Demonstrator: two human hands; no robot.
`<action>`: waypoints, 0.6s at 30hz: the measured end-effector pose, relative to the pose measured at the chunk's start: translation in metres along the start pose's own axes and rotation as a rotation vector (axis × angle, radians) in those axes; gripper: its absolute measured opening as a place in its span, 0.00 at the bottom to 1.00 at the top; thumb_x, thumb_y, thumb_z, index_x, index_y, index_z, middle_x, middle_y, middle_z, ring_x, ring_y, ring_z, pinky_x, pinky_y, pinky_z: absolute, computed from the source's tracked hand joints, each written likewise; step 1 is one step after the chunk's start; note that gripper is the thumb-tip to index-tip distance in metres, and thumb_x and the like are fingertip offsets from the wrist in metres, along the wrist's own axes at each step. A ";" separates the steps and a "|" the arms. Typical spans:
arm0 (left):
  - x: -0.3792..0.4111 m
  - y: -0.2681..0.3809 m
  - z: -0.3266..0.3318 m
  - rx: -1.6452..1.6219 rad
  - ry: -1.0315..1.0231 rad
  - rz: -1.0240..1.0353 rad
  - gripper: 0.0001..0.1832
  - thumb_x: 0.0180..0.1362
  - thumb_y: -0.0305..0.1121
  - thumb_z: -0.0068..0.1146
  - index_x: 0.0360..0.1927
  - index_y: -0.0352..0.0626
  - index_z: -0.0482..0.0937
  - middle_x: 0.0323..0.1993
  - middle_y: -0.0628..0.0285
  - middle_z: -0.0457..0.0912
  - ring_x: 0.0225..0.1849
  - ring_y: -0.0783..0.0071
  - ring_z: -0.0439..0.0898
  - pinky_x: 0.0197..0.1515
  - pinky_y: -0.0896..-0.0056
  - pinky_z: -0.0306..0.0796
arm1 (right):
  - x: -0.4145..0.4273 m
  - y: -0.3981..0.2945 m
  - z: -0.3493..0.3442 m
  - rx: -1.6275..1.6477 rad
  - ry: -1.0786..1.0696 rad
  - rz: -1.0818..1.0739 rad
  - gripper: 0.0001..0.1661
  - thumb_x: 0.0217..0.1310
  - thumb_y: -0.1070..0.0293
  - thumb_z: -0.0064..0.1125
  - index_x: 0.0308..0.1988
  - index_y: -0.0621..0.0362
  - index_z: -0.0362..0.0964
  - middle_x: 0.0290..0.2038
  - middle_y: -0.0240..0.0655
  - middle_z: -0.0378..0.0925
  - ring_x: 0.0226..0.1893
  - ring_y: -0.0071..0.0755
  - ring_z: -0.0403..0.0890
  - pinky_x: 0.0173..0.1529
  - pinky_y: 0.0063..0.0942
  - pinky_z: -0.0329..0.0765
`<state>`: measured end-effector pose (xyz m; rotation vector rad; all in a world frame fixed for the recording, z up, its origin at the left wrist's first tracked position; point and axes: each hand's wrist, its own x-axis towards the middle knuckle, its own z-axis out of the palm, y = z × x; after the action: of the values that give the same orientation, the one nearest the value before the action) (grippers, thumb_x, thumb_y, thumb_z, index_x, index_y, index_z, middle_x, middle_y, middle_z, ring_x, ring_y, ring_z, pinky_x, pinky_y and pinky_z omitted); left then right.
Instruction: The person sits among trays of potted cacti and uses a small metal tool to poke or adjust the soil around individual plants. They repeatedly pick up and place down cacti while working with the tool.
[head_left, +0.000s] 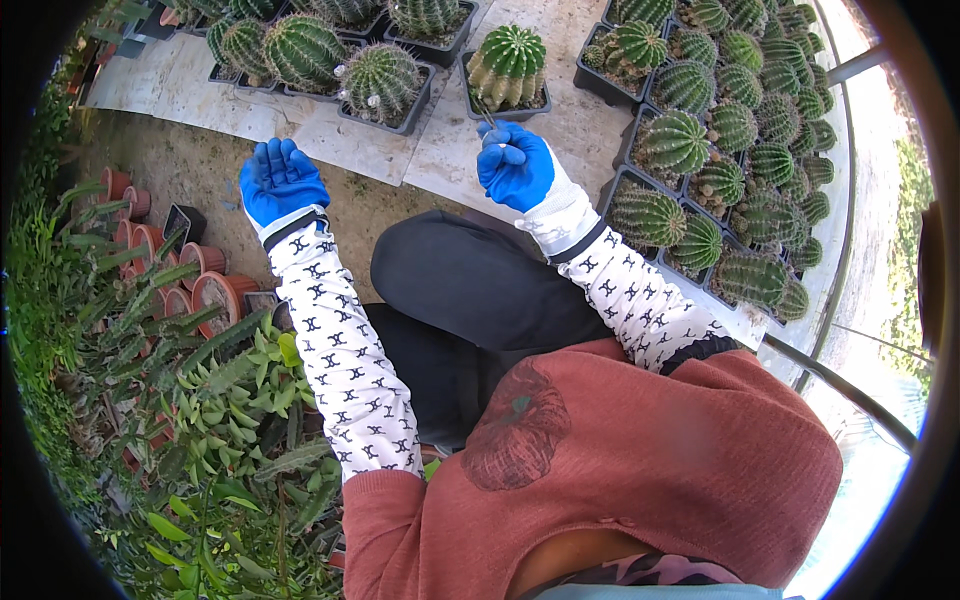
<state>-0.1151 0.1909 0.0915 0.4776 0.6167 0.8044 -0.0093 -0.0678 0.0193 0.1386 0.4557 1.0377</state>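
Note:
My right hand (514, 165), in a blue-coated glove, grips slim metal tweezers (486, 116), their tips pointing at the near left rim of a square black pot. In that pot stands a round ribbed cactus (508, 66), bright green on top and tan and corky lower down. My left hand (283, 180), gloved the same way, is turned palm up with its fingers slightly curled and holds nothing. It is off the table's near edge, left of the potted cactus. A spiny round cactus with white tufts (381, 82) sits in a black pot between and beyond my hands.
The pale table (442, 161) carries more potted cacti at the back left and a dense block of black pots with round cacti (686, 150) on the right. Terracotta pots (217, 296), a black pot (184, 223) and leafy plants (240, 405) stand low on the left.

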 end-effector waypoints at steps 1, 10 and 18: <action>0.000 0.000 0.000 -0.004 0.001 -0.005 0.11 0.51 0.34 0.50 0.36 0.38 0.74 0.36 0.56 0.77 0.39 0.62 0.76 0.38 0.63 0.74 | 0.000 0.000 -0.001 0.001 0.002 -0.005 0.09 0.58 0.70 0.41 0.29 0.64 0.65 0.17 0.28 0.68 0.11 0.18 0.63 0.29 0.23 0.76; 0.002 0.000 -0.001 -0.012 -0.039 -0.022 0.11 0.51 0.34 0.50 0.34 0.38 0.75 0.36 0.56 0.77 0.39 0.62 0.76 0.38 0.63 0.74 | 0.003 -0.003 -0.002 -0.013 0.036 -0.012 0.08 0.57 0.72 0.42 0.29 0.65 0.66 0.17 0.28 0.68 0.10 0.18 0.62 0.28 0.22 0.76; 0.003 -0.001 0.000 -0.004 -0.025 -0.020 0.11 0.51 0.34 0.50 0.34 0.38 0.75 0.36 0.56 0.78 0.38 0.62 0.76 0.38 0.63 0.74 | 0.004 -0.003 -0.004 0.012 -0.002 0.011 0.08 0.58 0.72 0.41 0.31 0.66 0.65 0.18 0.28 0.69 0.09 0.17 0.60 0.25 0.21 0.74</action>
<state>-0.1132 0.1926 0.0898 0.4765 0.5958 0.7790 -0.0065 -0.0668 0.0138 0.1532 0.4597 1.0451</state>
